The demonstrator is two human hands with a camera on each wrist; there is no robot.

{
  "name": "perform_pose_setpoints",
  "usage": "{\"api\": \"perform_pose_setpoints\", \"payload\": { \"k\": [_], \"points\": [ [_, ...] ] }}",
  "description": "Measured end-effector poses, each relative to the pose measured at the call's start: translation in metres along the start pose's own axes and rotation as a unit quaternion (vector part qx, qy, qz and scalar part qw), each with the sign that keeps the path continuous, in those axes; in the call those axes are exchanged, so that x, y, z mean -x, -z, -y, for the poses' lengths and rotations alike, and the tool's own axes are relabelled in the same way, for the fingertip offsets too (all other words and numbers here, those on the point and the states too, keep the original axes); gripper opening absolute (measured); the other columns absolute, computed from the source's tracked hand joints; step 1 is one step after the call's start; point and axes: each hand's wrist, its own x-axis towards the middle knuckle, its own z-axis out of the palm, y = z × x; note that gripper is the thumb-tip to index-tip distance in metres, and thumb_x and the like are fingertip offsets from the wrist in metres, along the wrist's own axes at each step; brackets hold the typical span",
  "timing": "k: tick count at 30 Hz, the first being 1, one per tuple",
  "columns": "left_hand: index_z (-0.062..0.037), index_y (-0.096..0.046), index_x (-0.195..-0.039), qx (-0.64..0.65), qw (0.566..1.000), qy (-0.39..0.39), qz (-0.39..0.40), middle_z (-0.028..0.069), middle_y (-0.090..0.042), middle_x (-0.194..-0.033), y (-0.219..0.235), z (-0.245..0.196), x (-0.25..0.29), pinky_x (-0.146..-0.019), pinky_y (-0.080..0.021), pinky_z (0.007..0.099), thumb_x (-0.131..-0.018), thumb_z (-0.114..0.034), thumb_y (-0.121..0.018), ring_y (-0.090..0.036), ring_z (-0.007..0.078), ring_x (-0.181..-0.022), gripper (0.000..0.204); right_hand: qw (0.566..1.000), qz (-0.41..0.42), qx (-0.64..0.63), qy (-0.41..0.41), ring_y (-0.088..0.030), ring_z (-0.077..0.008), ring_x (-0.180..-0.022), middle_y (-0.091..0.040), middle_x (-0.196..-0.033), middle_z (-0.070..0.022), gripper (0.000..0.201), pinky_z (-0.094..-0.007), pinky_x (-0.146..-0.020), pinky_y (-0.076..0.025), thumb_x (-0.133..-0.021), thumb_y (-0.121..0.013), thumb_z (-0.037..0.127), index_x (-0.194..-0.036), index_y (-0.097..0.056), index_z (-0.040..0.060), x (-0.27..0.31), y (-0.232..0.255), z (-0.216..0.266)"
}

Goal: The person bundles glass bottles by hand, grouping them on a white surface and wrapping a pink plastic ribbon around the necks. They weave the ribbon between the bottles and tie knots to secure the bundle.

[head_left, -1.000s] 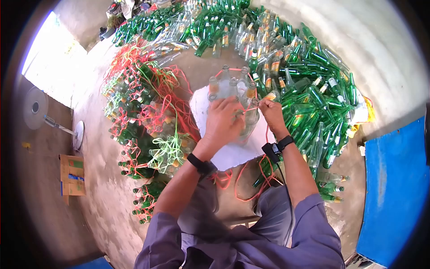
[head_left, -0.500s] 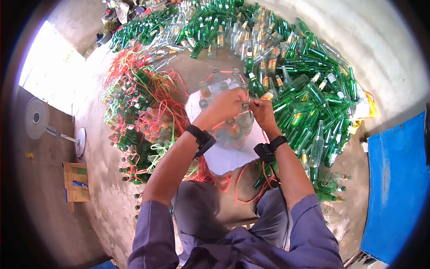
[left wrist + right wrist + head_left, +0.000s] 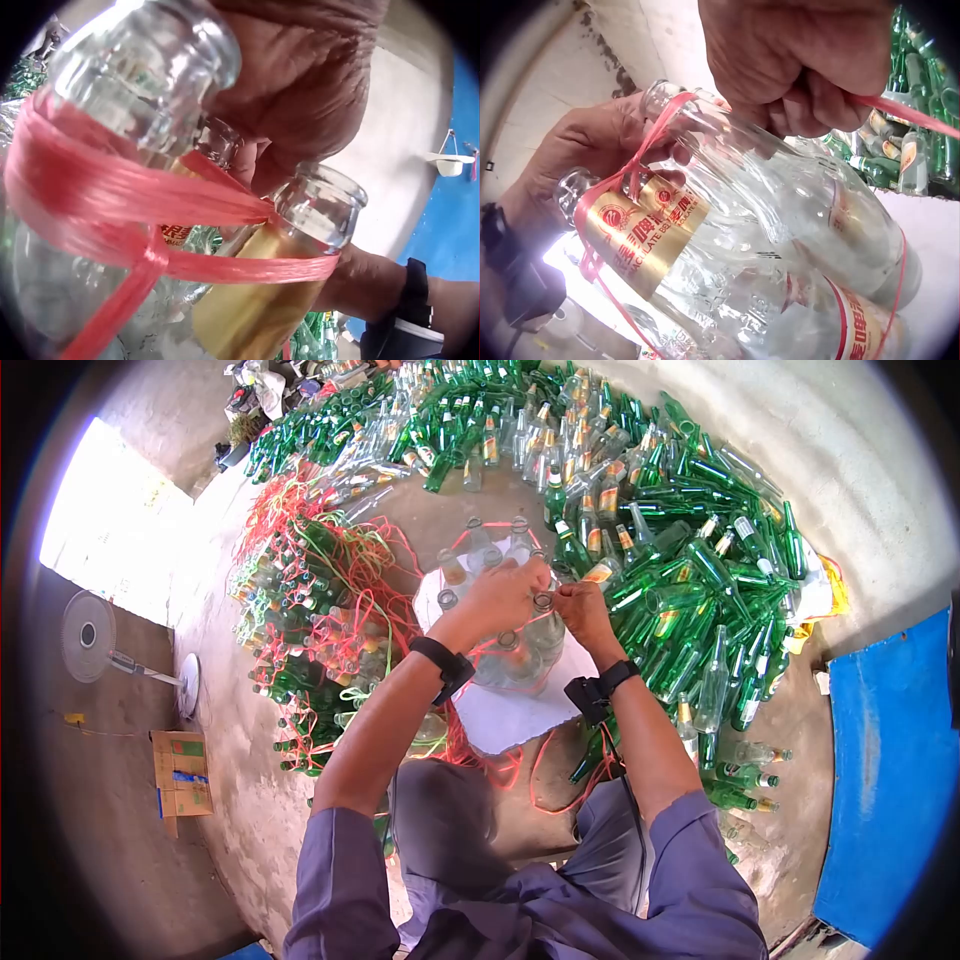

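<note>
Red twine [image 3: 150,202] pinched in both hands [image 3: 545,600] (around clear bottles [image 3: 780,247]).

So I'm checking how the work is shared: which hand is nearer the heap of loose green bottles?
Right. The right hand works at the cluster's edge beside the green bottles, pinching the red string; the left hand is on the far side.

Upright bottles [image 3: 505,610] are standing on a sheet [image 3: 510,710]; loose bottles [image 3: 690,570] are lying right, tied bundles [image 3: 310,640] left.
</note>
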Motion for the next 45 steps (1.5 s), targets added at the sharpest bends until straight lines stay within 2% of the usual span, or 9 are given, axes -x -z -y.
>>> {"api": "perform_pose_setpoints", "payload": {
  "k": [5,11,15,18,23,29,33,41,45],
  "points": [
    [-0.0122,-0.057,-0.102,-0.079,0.995,-0.019,-0.049,0.0048,-0.067,-0.090,0.006,-0.014,0.006,-0.085,-0.044,0.0446,-0.078,-0.002,-0.063,-0.062,0.0277,-0.095,0.027,0.999,0.003,-0.008,0.042,-0.038,-0.0066,-0.052,-0.045,-0.052,0.0019,0.032,-0.0308,-0.046,-0.034,-0.085,-0.078,0.023,-0.067,-0.068,-0.0016,-0.005,0.000,-0.013],
    [-0.0098,-0.057,-0.100,-0.181,0.981,0.018,-0.060,0.0087,-0.066,-0.083,0.014,-0.037,0.012,-0.080,-0.041,0.0467,-0.076,-0.005,-0.065,-0.060,0.0291,-0.092,0.026,0.998,0.026,-0.014,0.052,-0.041,-0.0052,-0.056,-0.051,-0.056,0.0028,0.034,-0.0289,-0.049,-0.036,-0.084,-0.080,0.028,-0.071,-0.069,-0.0027,-0.007,0.004,-0.014],
    [-0.0090,-0.058,-0.096,-0.174,0.981,0.035,-0.082,0.0106,-0.065,-0.078,0.011,-0.036,0.019,-0.079,-0.042,0.0471,-0.076,-0.006,-0.063,-0.061,0.0307,-0.090,0.021,0.998,0.048,-0.026,0.012,-0.044,-0.0047,-0.060,-0.056,-0.061,0.0030,0.034,-0.0275,-0.053,-0.039,-0.083,-0.080,0.029,-0.076,-0.072,-0.0032,-0.006,0.008,-0.006],
    [-0.0078,-0.058,-0.091,-0.157,0.981,0.027,-0.113,0.0119,-0.063,-0.073,0.013,-0.040,0.029,-0.073,-0.045,0.0478,-0.076,-0.005,-0.061,-0.061,0.0335,-0.082,0.015,0.998,0.053,-0.022,0.029,-0.046,-0.0050,-0.060,-0.059,-0.062,0.0027,0.031,-0.0269,-0.054,-0.040,-0.083,-0.080,0.027,-0.079,-0.074,-0.0031,-0.007,0.010,-0.002],
    [-0.0057,-0.060,-0.091,-0.086,0.978,0.143,-0.129,0.0146,-0.065,-0.075,0.026,-0.037,0.052,-0.064,-0.049,0.0458,-0.076,-0.008,-0.063,-0.065,0.0344,-0.071,0.015,0.998,0.063,-0.013,0.017,-0.047,-0.0053,-0.059,-0.062,-0.063,0.0011,0.027,-0.0263,-0.055,-0.041,-0.083,-0.078,0.024,-0.083,-0.075,-0.0033,-0.006,0.008,0.012],
    [-0.0067,-0.062,-0.092,-0.065,0.968,0.219,-0.109,0.0139,-0.068,-0.076,0.033,-0.035,0.053,-0.063,-0.050,0.0444,-0.077,-0.013,-0.064,-0.067,0.0337,-0.071,0.017,0.998,0.064,0.000,0.002,-0.049,-0.0050,-0.059,-0.062,-0.063,0.0007,0.023,-0.0261,-0.055,-0.041,-0.086,-0.075,0.020,-0.084,-0.075,-0.0034,-0.005,0.010,0.019],
    [-0.0057,-0.062,-0.092,-0.046,0.970,0.214,-0.106,0.0150,-0.068,-0.078,0.037,-0.033,0.057,-0.064,-0.051,0.0446,-0.077,-0.010,-0.063,-0.068,0.0340,-0.073,0.016,0.998,0.067,-0.004,0.005,-0.046,-0.0043,-0.059,-0.061,-0.062,0.0014,0.022,-0.0255,-0.054,-0.039,-0.088,-0.071,0.017,-0.082,-0.075,-0.0037,-0.005,0.011,0.017],
    [-0.0020,-0.061,-0.087,0.007,0.974,0.150,-0.170,0.0191,-0.066,-0.079,0.029,0.000,0.045,-0.066,-0.051,0.0419,-0.078,0.003,-0.055,-0.066,0.0374,-0.074,0.013,0.997,0.076,-0.023,-0.023,-0.043,-0.0035,-0.057,-0.057,-0.061,0.0029,0.021,-0.0252,-0.051,-0.036,-0.089,-0.069,0.015,-0.079,-0.074,-0.0025,-0.008,0.009,0.014],
    [-0.0028,-0.062,-0.087,-0.026,0.976,0.181,-0.117,0.0204,-0.065,-0.079,0.029,0.001,0.039,-0.065,-0.050,0.0434,-0.077,0.003,-0.054,-0.065,0.0394,-0.074,0.014,0.996,0.062,-0.038,-0.056,-0.044,-0.0040,-0.058,-0.058,-0.061,0.0027,0.021,-0.0257,-0.051,-0.036,-0.088,-0.069,0.015,-0.077,-0.073,-0.0022,-0.006,0.007,0.018]
  ]
}}
